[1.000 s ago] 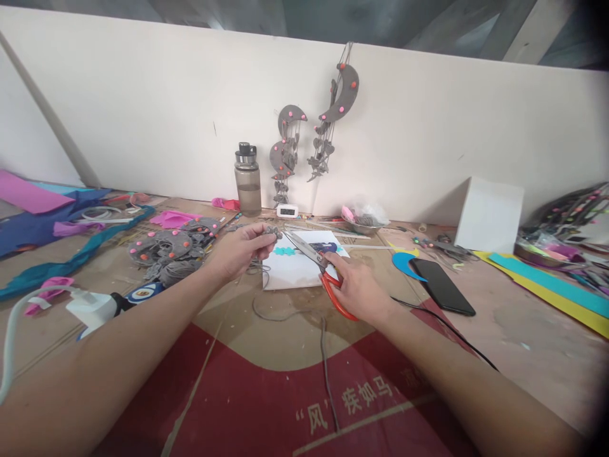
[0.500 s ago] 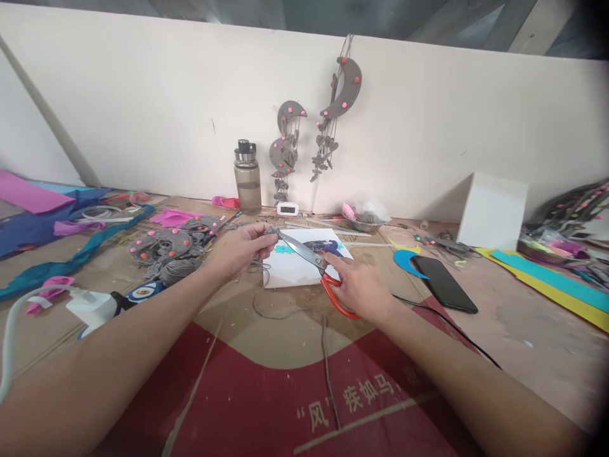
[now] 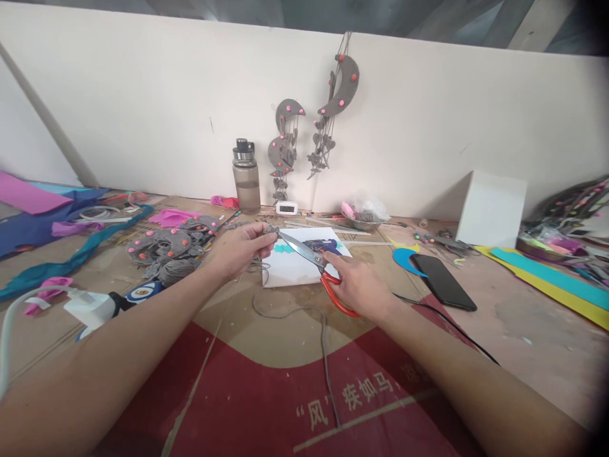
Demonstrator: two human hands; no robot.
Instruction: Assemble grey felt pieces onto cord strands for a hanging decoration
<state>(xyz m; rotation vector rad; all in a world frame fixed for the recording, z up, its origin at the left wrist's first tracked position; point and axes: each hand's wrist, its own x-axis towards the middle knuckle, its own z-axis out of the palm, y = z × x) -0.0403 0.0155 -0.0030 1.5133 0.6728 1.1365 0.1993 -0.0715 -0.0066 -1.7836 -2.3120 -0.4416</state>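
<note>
My left hand (image 3: 245,249) pinches a small grey piece (image 3: 271,230) that looks like felt or knotted cord; its exact shape is too small to make out. In my right hand (image 3: 354,282) are scissors with red handles (image 3: 337,298), their blades pointing left with the tips at the grey piece. Below the blades lies a white board (image 3: 290,274) bearing turquoise and dark blue shapes. A grey cord (image 3: 326,355) runs loosely over the cardboard in front of me. Left of my left hand sits a pile of grey felt pieces (image 3: 162,246) with pink and orange dots.
A water bottle (image 3: 247,184) and a small digital clock (image 3: 287,208) stand by the white wall. Grey moon hangings (image 3: 349,86) hang there. On the right lie a black phone (image 3: 445,282) with a cable and coloured sheets (image 3: 552,279). A white plug (image 3: 90,308) is at left.
The whole view shifts very slightly. Both hands, the grey piece and the scissors keep nearly the same positions.
</note>
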